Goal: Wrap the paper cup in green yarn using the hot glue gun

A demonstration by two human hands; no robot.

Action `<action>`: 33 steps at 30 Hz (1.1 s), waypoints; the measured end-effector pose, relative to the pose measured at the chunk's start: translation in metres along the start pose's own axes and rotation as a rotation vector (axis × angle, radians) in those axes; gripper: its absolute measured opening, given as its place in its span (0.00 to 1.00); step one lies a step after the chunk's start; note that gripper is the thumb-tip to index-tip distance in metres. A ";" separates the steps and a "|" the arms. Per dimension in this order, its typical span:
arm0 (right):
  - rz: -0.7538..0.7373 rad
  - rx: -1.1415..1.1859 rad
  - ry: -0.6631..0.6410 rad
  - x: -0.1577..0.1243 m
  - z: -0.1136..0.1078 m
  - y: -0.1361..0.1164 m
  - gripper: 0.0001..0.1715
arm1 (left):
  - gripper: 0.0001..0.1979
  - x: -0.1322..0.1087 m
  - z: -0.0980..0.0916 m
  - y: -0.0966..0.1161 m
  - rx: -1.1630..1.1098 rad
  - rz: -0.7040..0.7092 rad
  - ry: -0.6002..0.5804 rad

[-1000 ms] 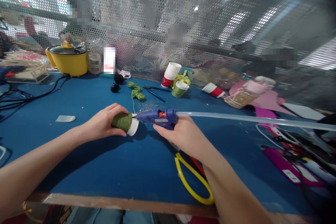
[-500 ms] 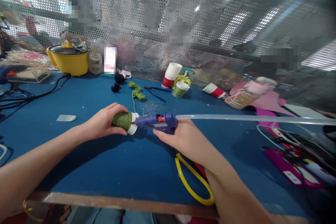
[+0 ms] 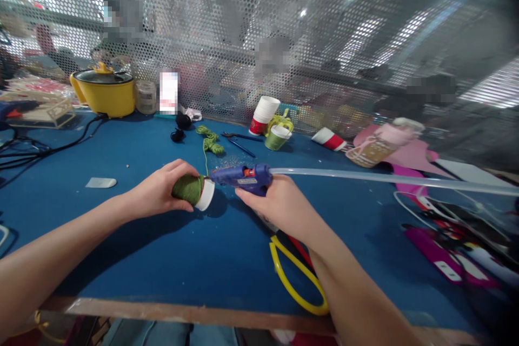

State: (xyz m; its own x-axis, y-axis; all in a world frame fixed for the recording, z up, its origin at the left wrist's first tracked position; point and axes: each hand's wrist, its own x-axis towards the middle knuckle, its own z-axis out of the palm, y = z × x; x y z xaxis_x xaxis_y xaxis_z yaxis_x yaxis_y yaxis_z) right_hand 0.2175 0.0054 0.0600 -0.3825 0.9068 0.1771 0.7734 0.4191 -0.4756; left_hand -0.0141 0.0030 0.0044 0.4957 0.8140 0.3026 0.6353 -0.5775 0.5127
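Observation:
My left hand [image 3: 170, 186] is closed around a paper cup [image 3: 206, 195] that lies on its side. Green yarn [image 3: 188, 190] is wound round the cup, leaving a white band bare at its right end. A strand runs from it up to a loose green yarn bundle [image 3: 213, 145]. In my right hand [image 3: 279, 200] is a blue hot glue gun [image 3: 243, 177], its nozzle at the far upper edge of the wound yarn. A long clear glue stick [image 3: 344, 174] sticks out of the gun's back. Yellow-handled scissors [image 3: 298, 286] lie partly under my right forearm.
Blue-handled pliers [image 3: 241, 143], stacked paper cups [image 3: 265, 113] and a green-wrapped cup [image 3: 278, 138] stand or lie at the back. A yellow pot [image 3: 106, 94] is back left. Cables and a purple box [image 3: 436, 257] lie right. A perforated metal screen [image 3: 227, 27] closes the far side.
The glue gun has moved slightly up and away from me, its nozzle shifting from the cup's middle to its far edge. More of the white band now shows.

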 end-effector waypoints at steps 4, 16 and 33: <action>0.007 0.011 0.006 0.003 0.002 0.000 0.13 | 0.22 -0.001 0.001 -0.001 0.001 0.006 0.006; 0.001 0.006 -0.004 0.000 0.001 -0.001 0.13 | 0.22 0.000 0.001 -0.001 0.012 0.007 0.011; 0.021 0.053 -0.103 -0.011 -0.005 -0.008 0.10 | 0.22 0.001 0.000 -0.003 0.020 -0.050 0.017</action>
State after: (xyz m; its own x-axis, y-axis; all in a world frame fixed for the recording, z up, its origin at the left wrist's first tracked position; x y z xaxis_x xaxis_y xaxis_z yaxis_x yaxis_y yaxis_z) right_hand 0.2181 -0.0076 0.0656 -0.4184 0.9049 0.0788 0.7548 0.3946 -0.5240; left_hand -0.0154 0.0053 0.0029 0.4532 0.8427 0.2905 0.6711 -0.5371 0.5110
